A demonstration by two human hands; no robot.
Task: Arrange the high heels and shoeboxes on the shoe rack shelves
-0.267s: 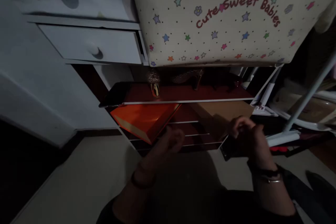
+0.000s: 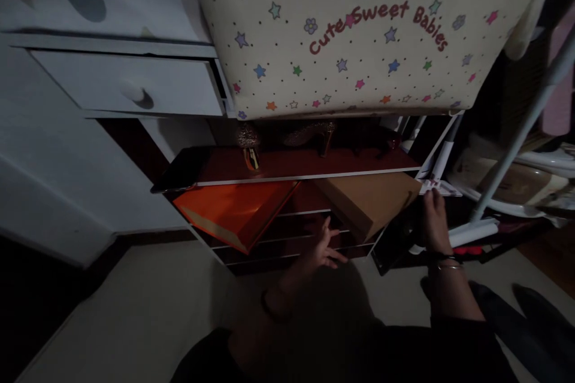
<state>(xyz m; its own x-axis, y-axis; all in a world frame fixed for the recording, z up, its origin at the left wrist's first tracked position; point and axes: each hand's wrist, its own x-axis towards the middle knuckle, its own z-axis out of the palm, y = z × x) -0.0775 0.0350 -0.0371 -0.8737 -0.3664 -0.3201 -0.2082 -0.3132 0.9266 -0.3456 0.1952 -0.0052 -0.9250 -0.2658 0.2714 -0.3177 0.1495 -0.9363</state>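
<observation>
My left hand (image 2: 324,246) is open with its fingers spread, in front of the lower shelves and just below the brown box (image 2: 359,206). It holds nothing. To the right of that box is my right hand (image 2: 436,224), its fingers stretched forward near the rack's side; whether it touches anything I cannot tell. The brown box juts out at an angle from the dark red shoe rack (image 2: 287,166). An orange box (image 2: 238,209) sticks out on the left of the same level. Glittery high-heeled shoes (image 2: 309,134) stand on the shelf above.
A cream cloth (image 2: 341,42) with stars and lettering hangs above the rack. At left is a white drawer (image 2: 130,84) with a round knob, slightly ajar. A pale pole (image 2: 514,149) leans on the right, near stacked basins (image 2: 489,182). Dark footwear (image 2: 498,317) lies at lower right.
My left hand has moved right and spread its fingers. My right hand has gone from curled in front of the brown box to stretched out at its right. The view has shifted slightly.
</observation>
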